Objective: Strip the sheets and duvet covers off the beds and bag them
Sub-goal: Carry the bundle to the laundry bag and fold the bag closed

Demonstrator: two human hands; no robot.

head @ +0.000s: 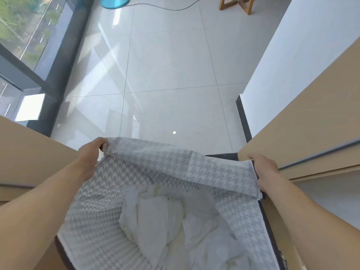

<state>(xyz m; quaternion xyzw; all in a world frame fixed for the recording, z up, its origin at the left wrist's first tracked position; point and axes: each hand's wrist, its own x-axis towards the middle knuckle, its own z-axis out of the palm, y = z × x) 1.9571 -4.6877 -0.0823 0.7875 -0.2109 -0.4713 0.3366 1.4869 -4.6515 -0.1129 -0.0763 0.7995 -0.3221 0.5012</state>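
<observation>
Head view: the left hand (pixel 91 152), fingers curled, grips the far left corner of the open rim of the grey houndstooth fabric (pixel 175 162). The right hand (pixel 266 172) grips the far right corner. Crumpled white bedding (pixel 155 215) lies inside the fabric, between wooden panels (pixel 311 114).

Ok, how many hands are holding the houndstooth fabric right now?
2. The left hand grips the houndstooth fabric at its far-left corner; the right hand grips its right edge beside the wooden panel. No other hand is in view.
</observation>
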